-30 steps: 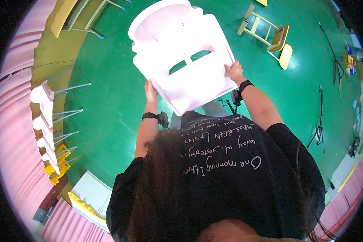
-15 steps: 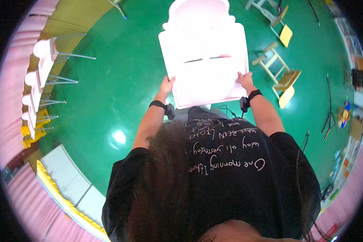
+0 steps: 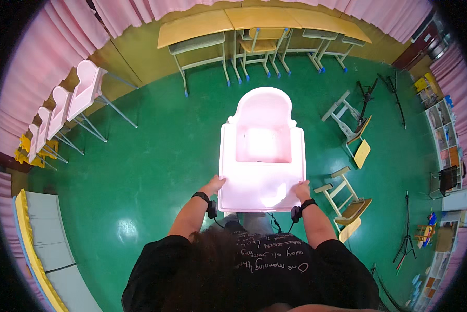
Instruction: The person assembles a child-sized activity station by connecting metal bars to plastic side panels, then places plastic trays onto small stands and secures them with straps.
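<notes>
A pale pink high chair [image 3: 266, 104] is right in front of me, its rounded backrest on the far side and its wide tray [image 3: 259, 184] toward my body. My left hand [image 3: 212, 185] is closed on the tray's left edge near the front corner. On the opposite edge, my right hand [image 3: 302, 191] has its fingers curled around the tray's right side. The seat hollow behind the tray holds nothing that I can see. The tray hides most of the chair's legs. Both wrists wear black bands with small dark devices and cables.
Several similar pink high chairs [image 3: 83, 93] line the left wall. Wooden desks [image 3: 194, 28] with a chair [image 3: 259, 46] stand along the far curtain. At right, two chairs [image 3: 355, 208] lie tipped on the green floor near black tripods [image 3: 407, 234] and shelves [image 3: 444, 125]. White cabinets [image 3: 44, 229] stand at left.
The view has tilted up, so the far desks and curtain now show. The high chair and my hands appear lower in the picture; both hands keep hold of the tray.
</notes>
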A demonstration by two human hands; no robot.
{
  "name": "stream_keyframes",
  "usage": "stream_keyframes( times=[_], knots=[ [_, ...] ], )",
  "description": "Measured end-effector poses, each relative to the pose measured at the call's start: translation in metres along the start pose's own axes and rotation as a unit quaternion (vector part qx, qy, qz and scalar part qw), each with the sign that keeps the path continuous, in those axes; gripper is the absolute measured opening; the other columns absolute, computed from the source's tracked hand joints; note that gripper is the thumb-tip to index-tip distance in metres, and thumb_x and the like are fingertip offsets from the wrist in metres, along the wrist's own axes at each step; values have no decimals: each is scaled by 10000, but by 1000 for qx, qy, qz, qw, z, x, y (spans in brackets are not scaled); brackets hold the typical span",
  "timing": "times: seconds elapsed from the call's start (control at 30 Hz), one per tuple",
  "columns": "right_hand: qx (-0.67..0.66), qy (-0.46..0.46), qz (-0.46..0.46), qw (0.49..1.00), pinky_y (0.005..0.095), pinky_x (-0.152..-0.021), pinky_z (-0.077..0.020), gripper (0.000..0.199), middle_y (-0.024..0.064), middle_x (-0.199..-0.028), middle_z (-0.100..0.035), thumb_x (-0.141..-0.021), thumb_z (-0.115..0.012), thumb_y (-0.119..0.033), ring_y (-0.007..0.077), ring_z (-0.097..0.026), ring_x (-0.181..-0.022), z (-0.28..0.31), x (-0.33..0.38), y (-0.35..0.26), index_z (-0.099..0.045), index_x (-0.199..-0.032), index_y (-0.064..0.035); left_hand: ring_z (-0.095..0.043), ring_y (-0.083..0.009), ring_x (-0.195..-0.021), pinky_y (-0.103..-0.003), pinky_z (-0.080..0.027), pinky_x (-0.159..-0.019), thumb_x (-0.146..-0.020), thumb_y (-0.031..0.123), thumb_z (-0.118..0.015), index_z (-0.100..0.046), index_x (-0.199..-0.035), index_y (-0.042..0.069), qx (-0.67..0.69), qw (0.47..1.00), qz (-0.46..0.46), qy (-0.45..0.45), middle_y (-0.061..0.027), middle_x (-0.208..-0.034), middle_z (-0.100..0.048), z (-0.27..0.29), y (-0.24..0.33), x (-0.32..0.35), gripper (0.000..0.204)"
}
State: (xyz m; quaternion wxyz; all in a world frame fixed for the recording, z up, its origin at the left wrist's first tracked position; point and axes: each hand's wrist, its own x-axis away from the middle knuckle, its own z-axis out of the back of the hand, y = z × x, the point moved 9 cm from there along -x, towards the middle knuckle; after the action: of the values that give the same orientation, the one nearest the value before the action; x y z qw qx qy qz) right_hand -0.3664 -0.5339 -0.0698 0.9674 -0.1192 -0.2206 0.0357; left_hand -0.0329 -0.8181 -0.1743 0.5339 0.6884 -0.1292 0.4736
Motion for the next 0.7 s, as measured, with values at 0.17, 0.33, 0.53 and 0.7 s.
stream_keyframes(
  times=[0.17, 0.33, 0.53, 0.7],
  knots=[
    [29, -6, 88, 996, 468, -802, -446, 332, 307, -1003, -526, -886, -450, -261, 439, -543, -932, -28, 25, 26, -367, -1041, 20, -588, -279, -926, -374, -497, -734, -814, 294, -583, -377, -1198, -95, -79, 980, -104, 149, -216, -1026, -557, 18, -61, 3, 584],
    [344, -160, 269, 885, 474, -877, -401, 508, 283, -1073, -512, -806, -563, -320, 426, -500, -1006, -72, -5, 27, -438, -1129, 51, -542, -235, -890, -376, -455, -745, -727, 190, -626, -345, -1251, -101, 150, 983, -69, 82, -177, -1064, -548, 23, -50, 4, 662],
    [-126, 1, 227, 966, 349, -666, -488, 550, 194, -941, -571, -748, -629, -309, 261, -584, -787, -15, -34, -25, -466, -1116, 66, -527, -270, -1043, -349, -424, -877, -757, 220, -608, -368, -1287, -30, 229, 959, -106, 130, -189, -1190, -513, 47, -45, -4, 633],
    [-254, -79, 99, 959, 376, -630, -474, 452, 179, -836, -602, -781, -590, -313, 285, -594, -702, -25, -46, -38, -523, -975, 90, -501, -330, -1108, -365, -397, -930, -835, 299, -546, -386, -1254, -68, 15, 981, -99, 167, -229, -1216, -494, 26, -37, 0, 580]
  ],
)
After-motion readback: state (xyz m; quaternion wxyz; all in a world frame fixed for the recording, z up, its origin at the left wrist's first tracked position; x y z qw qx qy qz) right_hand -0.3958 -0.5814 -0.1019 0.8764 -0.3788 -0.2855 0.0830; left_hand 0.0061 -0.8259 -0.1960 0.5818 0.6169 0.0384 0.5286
